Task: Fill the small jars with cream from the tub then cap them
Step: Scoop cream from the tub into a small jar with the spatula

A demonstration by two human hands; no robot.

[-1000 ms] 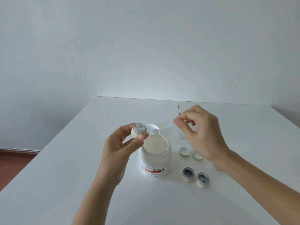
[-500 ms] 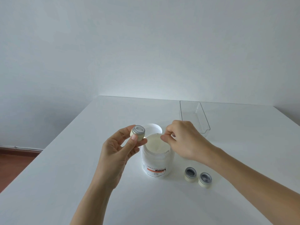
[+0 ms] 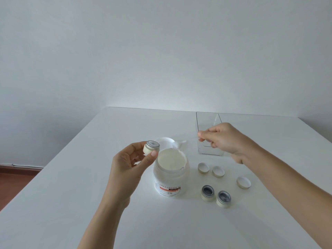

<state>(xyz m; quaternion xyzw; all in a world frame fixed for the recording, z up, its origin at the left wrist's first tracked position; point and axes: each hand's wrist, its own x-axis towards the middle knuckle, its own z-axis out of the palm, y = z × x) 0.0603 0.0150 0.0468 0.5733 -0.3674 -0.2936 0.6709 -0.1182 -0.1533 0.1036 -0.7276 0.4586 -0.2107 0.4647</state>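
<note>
Right hand (image 3: 222, 139), pinching clear spoon (image 3: 186, 141), now lifted from tub (image 3: 170, 175) toward 1 o'clock, scoop apparently loaded. Left hand (image 3: 129, 164) gripping open small jar (image 3: 151, 147) at tub's 10 o'clock, awaiting cream.

I see the open white cream tub (image 3: 170, 177) upright at centre, full, one small cream jar (image 3: 151, 147) tilted at its 10 o'clock, two open jars (image 3: 207, 192) (image 3: 223, 198) at its 4 o'clock, three caps (image 3: 203, 168) (image 3: 218, 171) (image 3: 243, 182) at 3 o'clock
</note>
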